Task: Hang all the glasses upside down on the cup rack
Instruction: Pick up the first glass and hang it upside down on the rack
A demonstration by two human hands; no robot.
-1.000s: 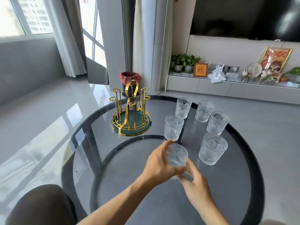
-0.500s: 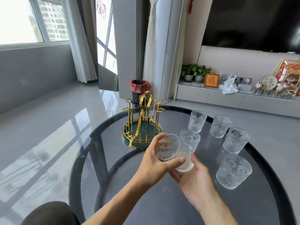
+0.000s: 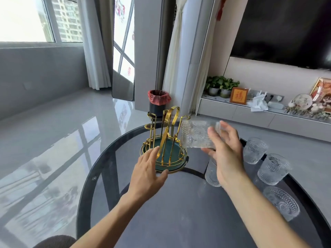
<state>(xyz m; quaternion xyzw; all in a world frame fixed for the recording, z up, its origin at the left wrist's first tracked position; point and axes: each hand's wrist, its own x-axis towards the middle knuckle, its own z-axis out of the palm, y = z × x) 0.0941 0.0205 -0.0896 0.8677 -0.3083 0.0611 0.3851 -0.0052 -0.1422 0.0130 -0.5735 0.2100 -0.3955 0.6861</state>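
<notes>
A gold wire cup rack [image 3: 165, 138] with a green round base stands on the round dark glass table [image 3: 179, 212]. My right hand [image 3: 226, 153] holds a ribbed clear glass [image 3: 197, 134] on its side, its mouth toward the rack's right-hand pegs. My left hand [image 3: 147, 171] rests open against the near rim of the rack's base. Several more glasses stand upright to the right: one [image 3: 211, 173] partly behind my right hand, one [image 3: 254, 150] further back, one [image 3: 273, 169] beside it and one [image 3: 282, 203] at the near right.
A black bin with a red liner [image 3: 158, 102] stands on the floor beyond the table. A low cabinet [image 3: 250, 113] with plants and ornaments runs along the right wall under a television. A dark chair back [image 3: 53, 241] shows at the bottom left.
The glass passed from both hands to my right hand alone and moved up to the rack, tipped on its side. My left hand let go and went to the rack's base.
</notes>
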